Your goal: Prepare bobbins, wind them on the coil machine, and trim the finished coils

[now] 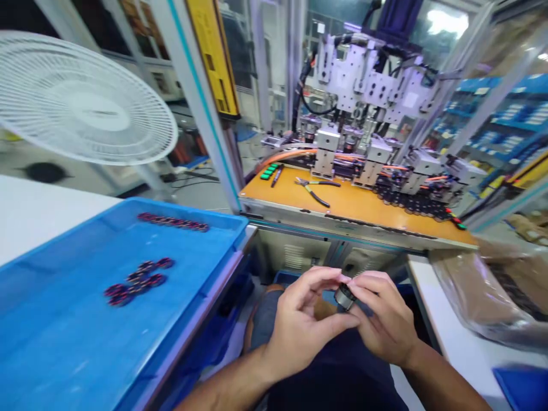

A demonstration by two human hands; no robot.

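Note:
A small metal cylinder with a dark, slotted top (344,297) is held between my two hands, above my lap. My left hand (298,328) curls around its left side, with the thumb below and the fingertips at the top. From the other side my right hand (384,317) pinches it with thumb and fingers. Its underside and part of its right side are hidden by the fingers. To the left, a blue tray (77,337) holds a row of red-and-copper wound rings (173,222) and a loose cluster of similar rings (136,281).
An orange bench top (278,197) lies ahead, bearing pliers (314,188), green pieces (269,171), a machine with metal blocks (327,149) and a row of dark cylinders (413,204). A white fan (94,108) stands left. A plastic-wrapped box (492,285) sits right.

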